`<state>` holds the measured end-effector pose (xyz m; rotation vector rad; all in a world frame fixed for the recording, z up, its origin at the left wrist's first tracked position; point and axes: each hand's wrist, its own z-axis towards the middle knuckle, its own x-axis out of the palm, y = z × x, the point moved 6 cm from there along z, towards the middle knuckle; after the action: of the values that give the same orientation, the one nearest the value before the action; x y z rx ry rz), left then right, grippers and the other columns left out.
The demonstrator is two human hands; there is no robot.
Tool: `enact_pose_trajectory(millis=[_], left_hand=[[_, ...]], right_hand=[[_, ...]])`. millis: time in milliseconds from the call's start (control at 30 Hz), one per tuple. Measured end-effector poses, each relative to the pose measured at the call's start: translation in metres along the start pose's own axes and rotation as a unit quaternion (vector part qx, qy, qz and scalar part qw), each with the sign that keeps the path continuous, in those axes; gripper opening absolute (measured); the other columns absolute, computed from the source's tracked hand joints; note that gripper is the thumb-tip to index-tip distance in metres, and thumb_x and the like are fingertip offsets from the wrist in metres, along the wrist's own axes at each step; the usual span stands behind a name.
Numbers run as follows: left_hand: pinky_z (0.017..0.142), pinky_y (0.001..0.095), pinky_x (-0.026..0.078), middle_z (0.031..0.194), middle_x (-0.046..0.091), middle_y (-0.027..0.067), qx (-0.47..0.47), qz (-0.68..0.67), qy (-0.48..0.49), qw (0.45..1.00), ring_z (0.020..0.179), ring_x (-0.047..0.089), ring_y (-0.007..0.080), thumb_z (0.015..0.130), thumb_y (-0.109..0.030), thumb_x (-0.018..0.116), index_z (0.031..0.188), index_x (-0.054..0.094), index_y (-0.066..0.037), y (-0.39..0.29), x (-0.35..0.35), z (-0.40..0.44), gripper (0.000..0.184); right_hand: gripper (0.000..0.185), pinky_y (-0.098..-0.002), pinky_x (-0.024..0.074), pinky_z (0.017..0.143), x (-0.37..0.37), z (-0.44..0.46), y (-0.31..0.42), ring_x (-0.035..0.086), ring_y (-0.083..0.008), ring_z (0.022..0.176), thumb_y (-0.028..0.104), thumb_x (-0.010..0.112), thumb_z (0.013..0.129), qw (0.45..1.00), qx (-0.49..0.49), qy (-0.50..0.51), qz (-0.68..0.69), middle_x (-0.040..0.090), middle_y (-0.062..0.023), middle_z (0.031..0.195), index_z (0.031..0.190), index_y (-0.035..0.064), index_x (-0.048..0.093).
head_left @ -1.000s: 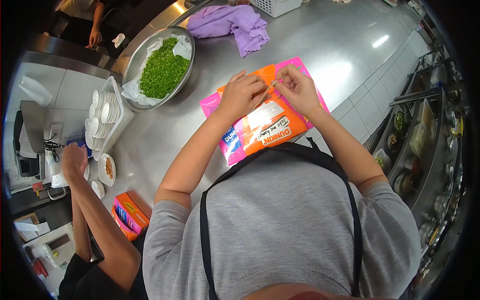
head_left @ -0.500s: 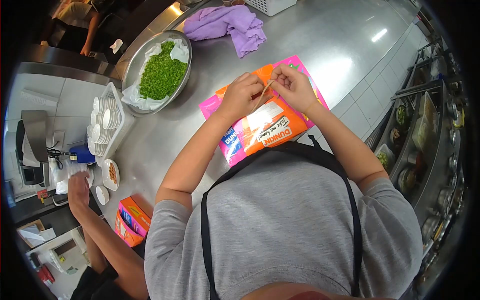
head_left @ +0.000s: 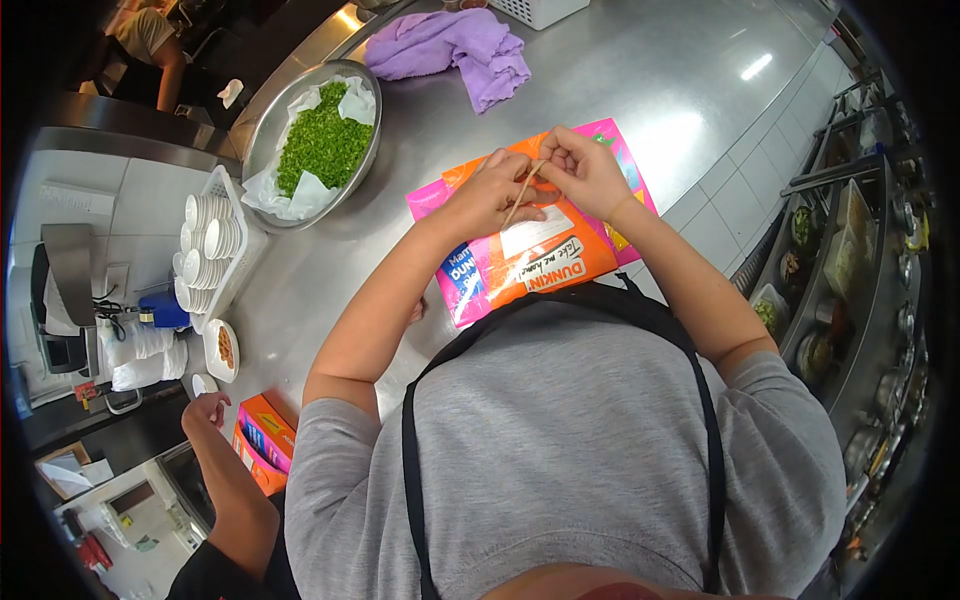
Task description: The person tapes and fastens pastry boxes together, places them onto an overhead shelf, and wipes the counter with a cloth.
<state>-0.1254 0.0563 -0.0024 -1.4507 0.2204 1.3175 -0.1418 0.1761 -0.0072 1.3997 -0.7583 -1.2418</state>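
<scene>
A steel surface (head_left: 640, 75) is stretching across a kitchen from the near left to the far right, with a metal rack (head_left: 850, 250) of food containers running along the right side. In the middle of the surface, flat pink and orange packaging (head_left: 545, 250) is lying just in front of the person, its DUNKIN' lettering facing up. A metal bowl (head_left: 367, 155) of chopped greens (head_left: 322, 140) is standing farther left on paper-lined sides, and a white crate (head_left: 237, 250) is holding stacked white dishes (head_left: 205, 250) beside it. A crumpled purple towel (head_left: 450, 50) is lying beyond the packaging, toward the far edge. At the near left, an orange and pink box (head_left: 266, 440) is standing close to a co-worker's hand (head_left: 207, 408), while a white dish (head_left: 222, 350) is holding brown pieces near the crate. Over the packaging, the person's left hand (head_left: 490, 195) is half curling, though whether it is gripping cannot be told; the right hand (head_left: 583, 172) is pinching narrowly. Smallest, a thin tan strand (head_left: 521, 196) is running from the right fingertips down across the left fingers.
</scene>
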Motion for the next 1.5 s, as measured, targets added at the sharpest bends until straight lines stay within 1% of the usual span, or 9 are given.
enact_pose_trajectory(millis=[233, 300, 433, 733, 933, 1100, 1200, 1333, 1500], left_hand=[[0.085, 0.0351, 0.037, 0.097, 0.054, 0.0082, 0.04, -0.034, -0.035, 0.998, 0.096, 0.049, 0.0229, 0.077, -0.009, 0.058, 0.093, 0.065, -0.013, -0.006, -0.022, -0.013, 0.018], [0.078, 0.0338, 0.042, 0.106, 0.055, 0.0099, -0.098, 0.026, -0.319, 0.942, 0.097, 0.052, 0.0243, 0.073, -0.002, 0.055, 0.09, 0.062, -0.007, -0.002, -0.055, -0.036, 0.018], [0.076, 0.0371, 0.044, 0.102, 0.055, 0.0105, 0.05, 0.056, -0.159, 0.984, 0.089, 0.055, 0.0267, 0.075, -0.004, 0.057, 0.088, 0.056, -0.001, -0.063, -0.02, -0.03, 0.014], [0.086, 0.0408, 0.042, 0.108, 0.052, 0.0128, -0.028, 0.163, -0.098, 0.981, 0.104, 0.05, 0.0281, 0.08, -0.013, 0.056, 0.106, 0.054, -0.002, -0.075, 0.029, -0.022, 0.028], [0.093, 0.046, 0.036, 0.112, 0.051, 0.0137, -0.059, -0.014, -0.046, 0.997, 0.108, 0.047, 0.0289, 0.08, -0.016, 0.055, 0.108, 0.053, -0.002, -0.088, 0.042, -0.032, 0.032], [0.101, 0.0489, 0.024, 0.123, 0.044, 0.0153, -0.186, 0.163, -0.101, 0.964, 0.119, 0.038, 0.0282, 0.084, -0.025, 0.051, 0.117, 0.047, -0.003, -0.083, 0.047, -0.021, 0.039], [0.1, 0.0474, 0.026, 0.116, 0.051, 0.0136, -0.086, 0.014, -0.036, 0.996, 0.114, 0.044, 0.0267, 0.085, -0.029, 0.05, 0.11, 0.051, -0.002, -0.101, 0.064, -0.019, 0.037], [0.1, 0.0456, 0.028, 0.117, 0.049, 0.0142, -0.189, -0.058, -0.02, 0.98, 0.115, 0.043, 0.0267, 0.085, -0.027, 0.049, 0.111, 0.05, -0.002, -0.1, 0.058, -0.024, 0.037], [0.099, 0.0438, 0.03, 0.119, 0.048, 0.0141, -0.19, 0.173, -0.159, 0.953, 0.118, 0.04, 0.0263, 0.085, -0.023, 0.05, 0.116, 0.047, -0.003, -0.089, 0.052, -0.02, 0.037]], right_hand=[[0.012, -0.0173, 0.0329, 0.049, -0.011, 0.005, 0.002, 0.038, -0.0012, 0.055, 0.004, 0.058, 0.08, 0.996, 0.03, 0.068, 0.04, 0.04, 0.0053, 0.063, 0.077, 0.0046, 0.046], [0.012, -0.0178, 0.0346, 0.051, -0.011, 0.005, 0.006, 0.039, -0.0016, 0.057, 0.004, 0.057, 0.081, 0.994, 0.017, 0.106, 0.027, 0.041, 0.0052, 0.064, 0.077, 0.0047, 0.046], [0.013, -0.0176, 0.0348, 0.052, -0.011, 0.006, 0.009, 0.039, -0.0016, 0.058, 0.005, 0.058, 0.081, 0.992, 0.016, 0.126, 0.007, 0.04, 0.0054, 0.064, 0.077, 0.0051, 0.046], [0.012, -0.0166, 0.033, 0.052, -0.014, 0.008, -0.002, 0.037, -0.0014, 0.059, 0.007, 0.058, 0.081, 0.993, -0.014, 0.116, 0.02, 0.039, 0.0059, 0.066, 0.079, 0.0053, 0.047], [0.01, -0.0161, 0.0329, 0.052, -0.007, 0.022, -0.017, 0.037, -0.0008, 0.06, 0.007, 0.058, 0.081, 0.993, -0.016, 0.112, 0.033, 0.04, 0.0062, 0.067, 0.081, 0.0059, 0.049], [0.012, -0.0201, 0.0368, 0.053, -0.009, 0.02, -0.011, 0.042, -0.0044, 0.059, 0.012, 0.06, 0.078, 0.99, -0.016, 0.14, -0.001, 0.045, 0.0037, 0.065, 0.08, 0.0049, 0.051], [0.013, -0.02, 0.0368, 0.053, -0.01, 0.022, -0.017, 0.042, -0.0044, 0.059, 0.013, 0.061, 0.078, 0.99, -0.011, 0.141, 0.008, 0.045, 0.0039, 0.065, 0.08, 0.005, 0.051], [0.014, -0.0205, 0.0368, 0.053, -0.009, 0.022, -0.012, 0.041, -0.0045, 0.059, 0.014, 0.061, 0.078, 0.988, -0.042, 0.143, 0.031, 0.045, 0.0039, 0.065, 0.079, 0.0051, 0.051], [0.011, -0.0166, 0.0346, 0.054, -0.004, 0.014, -0.001, 0.038, -0.0013, 0.06, 0.01, 0.059, 0.081, 0.981, -0.08, 0.175, -0.005, 0.043, 0.0057, 0.07, 0.079, 0.0057, 0.049]])
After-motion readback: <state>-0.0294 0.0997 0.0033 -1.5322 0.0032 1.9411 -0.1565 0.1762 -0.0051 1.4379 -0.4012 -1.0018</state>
